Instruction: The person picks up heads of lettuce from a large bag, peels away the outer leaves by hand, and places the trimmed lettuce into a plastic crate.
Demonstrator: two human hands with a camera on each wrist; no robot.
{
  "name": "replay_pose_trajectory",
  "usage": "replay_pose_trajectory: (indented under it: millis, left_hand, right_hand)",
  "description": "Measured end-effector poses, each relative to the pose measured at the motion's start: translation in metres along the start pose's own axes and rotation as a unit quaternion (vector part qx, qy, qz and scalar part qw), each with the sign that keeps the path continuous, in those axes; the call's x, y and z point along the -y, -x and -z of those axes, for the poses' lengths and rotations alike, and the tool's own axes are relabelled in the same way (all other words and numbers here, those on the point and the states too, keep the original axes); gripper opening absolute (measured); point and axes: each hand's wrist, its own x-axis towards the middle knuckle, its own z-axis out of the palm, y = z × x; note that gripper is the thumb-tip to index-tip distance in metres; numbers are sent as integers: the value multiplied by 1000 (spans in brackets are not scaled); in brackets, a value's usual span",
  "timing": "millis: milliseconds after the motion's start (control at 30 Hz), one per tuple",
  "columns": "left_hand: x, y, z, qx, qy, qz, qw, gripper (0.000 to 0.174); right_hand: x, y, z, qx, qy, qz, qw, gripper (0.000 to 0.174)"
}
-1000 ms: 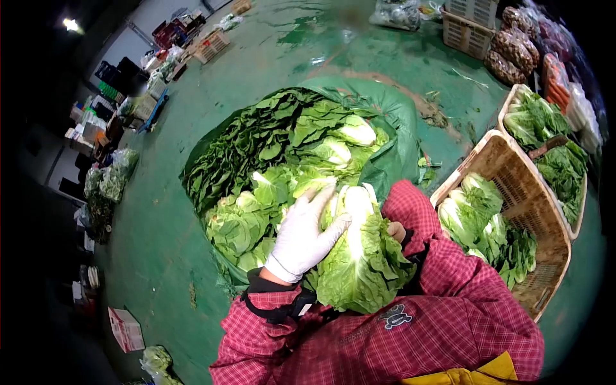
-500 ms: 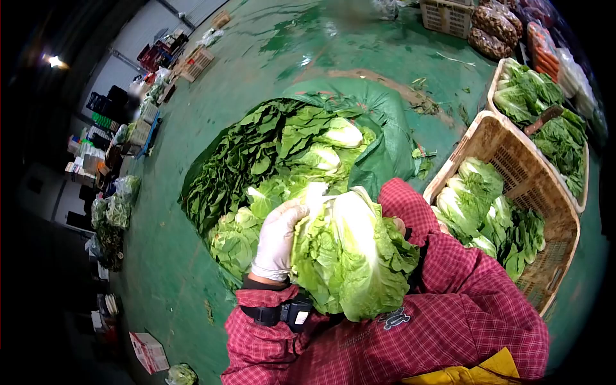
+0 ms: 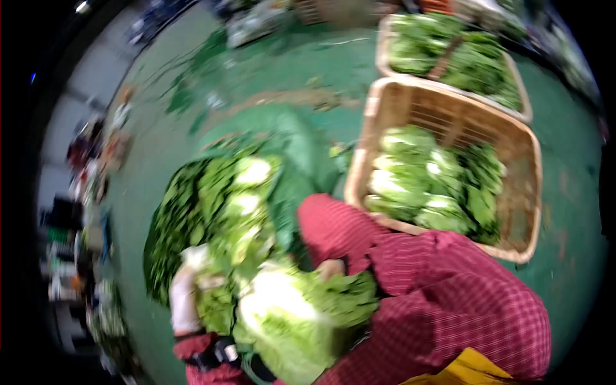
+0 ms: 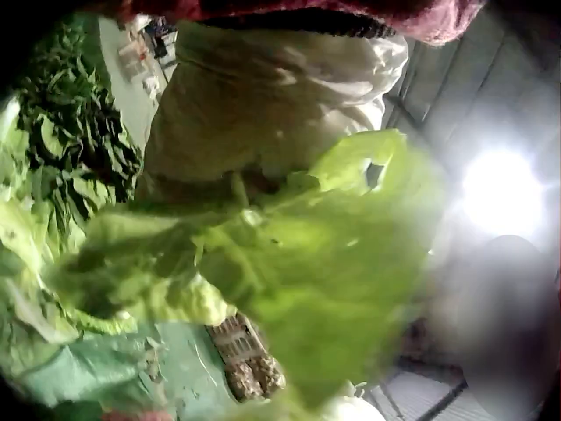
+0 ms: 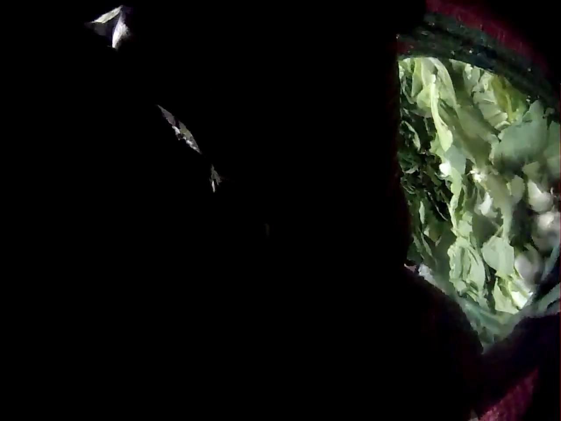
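A large pale green lettuce head (image 3: 282, 308) lies against the person's front in the head view. The right hand (image 3: 332, 269) grips its far side, with most of the fingers hidden by leaves; the right wrist view is mostly black. Out to the left is the gloved left hand (image 3: 185, 298), apart from the head. Its curled fingers pinch a loose green leaf (image 4: 324, 263), seen large and blurred in the left wrist view below the glove (image 4: 272, 105). Beyond both hands, a green sack (image 3: 298, 144) holds dark leafy greens (image 3: 176, 218) and more lettuces (image 3: 247, 205).
Right of the sack stands a tan plastic crate (image 3: 536, 186) with several lettuces (image 3: 401, 173) and darker greens. Another crate (image 3: 523, 96) of greens adjoins it behind. Bags and boxes line the left side of the green floor (image 3: 141, 160).
The left hand has moved left, away from the lettuce head, with a leaf in its fingers. The right hand still holds the head. The head view has turned right, towards the crates.
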Motion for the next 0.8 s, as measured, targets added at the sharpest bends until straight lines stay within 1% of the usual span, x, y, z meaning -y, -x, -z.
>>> replay_pose_trajectory:
  millis: [33, 67, 100, 133, 167, 200, 233, 267, 300, 333, 367, 400, 433, 500, 533, 567, 600, 633, 667, 700, 733, 767, 800]
  left_hand:
    - [11, -18, 28, -34, -39, -23, 998, 40]
    - [14, -24, 40, -98, -125, -34, 987, 43]
    - [20, -23, 54, -168, -210, -49, 962, 48]
    - [35, -15, 63, -189, -117, -70, 972, 57]
    - [36, -10, 56, -214, -22, -89, 972, 69]
    - [45, 1, 45, -76, 25, -51, 996, 86]
    - [51, 18, 25, 60, 72, -9, 996, 105]
    - [81, 15, 30, 94, -104, -23, 990, 92]
    - [88, 12, 10, 123, -277, -39, 952, 79]
    - [95, 19, -8, 99, -94, -15, 990, 82]
    - [80, 32, -50, 70, 91, 10, 993, 91]
    - [92, 21, -32, 88, -139, -65, 984, 79]
    - [70, 40, -68, 106, 34, -115, 987, 91]
    - [59, 45, -78, 68, 35, -130, 989, 110]
    - [56, 44, -80, 78, -7, -138, 987, 114]
    - [53, 43, -83, 87, -48, -147, 984, 117]
    - [49, 42, -87, 96, -91, -155, 979, 121]
    - [36, 47, -111, 92, -60, -169, 979, 129]
    - [25, 53, -130, 87, -71, -179, 977, 129]
    - [16, 56, -144, 82, -82, -188, 975, 130]
    - [6, 56, -156, 112, -106, -228, 962, 131]
    - [-4, 54, -168, 141, -129, -267, 944, 131]
    - [-10, 50, -177, 168, -160, -270, 934, 131]
  right_hand:
    - [-9, -10, 4, 14, 19, -1, 1000, 76]
    - [-10, -11, 4, 24, 35, 0, 999, 76]
    - [-9, -10, 6, 26, 47, 3, 999, 76]
    - [-6, -10, 8, 22, 60, 5, 998, 76]
    - [-1, -12, 9, 15, 83, 10, 996, 77]
    - [2, -16, 9, 4, 100, 12, 995, 77]
    - [6, -20, 6, -13, 125, 16, 992, 77]
    - [9, -25, -1, -42, 167, 25, 985, 77]
    - [13, -33, -10, -81, 247, 49, 964, 77]
    - [13, -46, -18, -108, 413, 130, 895, 104]
    - [17, -47, -44, -154, 376, 62, 911, 122]
    - [10, -52, -41, -151, 432, 125, 880, 125]
    - [5, -59, -37, -146, 485, 189, 841, 129]
    - [5, -47, -47, -140, 494, 174, 840, 135]
    - [4, -42, -51, -137, 499, 164, 840, 138]
    - [1, -39, -44, -130, 547, 194, 804, 141]
    - [0, -34, -35, -136, 610, 244, 742, 142]
    - [2, -28, -33, -141, 666, 291, 672, 143]
    - [15, -21, -49, -100, 629, 358, 683, 142]
    - [23, -16, -59, -52, 550, 381, 741, 142]
    - [30, -13, -68, -2, 465, 398, 790, 141]
    - [35, -9, -73, 48, 376, 411, 829, 140]
    - [38, 2, -57, 23, 378, 408, 831, 131]
